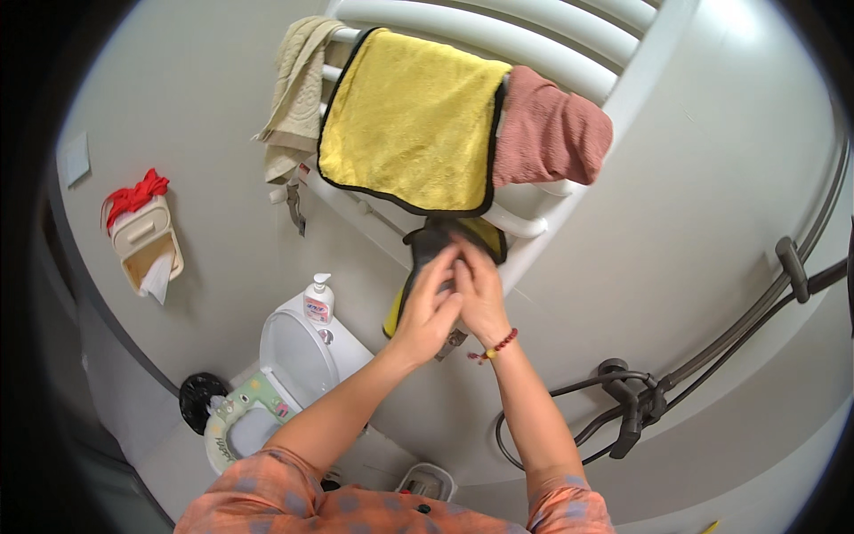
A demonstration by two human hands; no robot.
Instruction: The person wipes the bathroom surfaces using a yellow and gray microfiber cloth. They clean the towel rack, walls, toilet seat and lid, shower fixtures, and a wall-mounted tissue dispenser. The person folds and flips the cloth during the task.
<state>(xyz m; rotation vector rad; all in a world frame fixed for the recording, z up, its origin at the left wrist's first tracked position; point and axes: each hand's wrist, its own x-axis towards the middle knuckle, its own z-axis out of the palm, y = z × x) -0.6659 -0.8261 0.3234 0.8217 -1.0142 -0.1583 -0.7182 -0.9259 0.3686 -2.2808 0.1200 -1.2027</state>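
Note:
A yellow towel with black edging (413, 123) hangs over the bars of a white towel radiator (520, 223). Below it hangs a dark grey and yellow cloth (427, 250), partly behind my hands. My left hand (429, 310) and my right hand (482, 290) come together in front of this cloth, fingers pointing up. Motion blurs the fingertips, so whether they touch or grip the cloth cannot be told. A red bead bracelet (505, 344) circles my right wrist.
A beige towel (297, 87) and a pink towel (550, 130) flank the yellow one. At left are a tissue box (141, 230), a pump bottle (319, 300), an open toilet (300, 354) and a black bag (200, 400). A dark shower mixer with hoses (627, 400) juts out at right.

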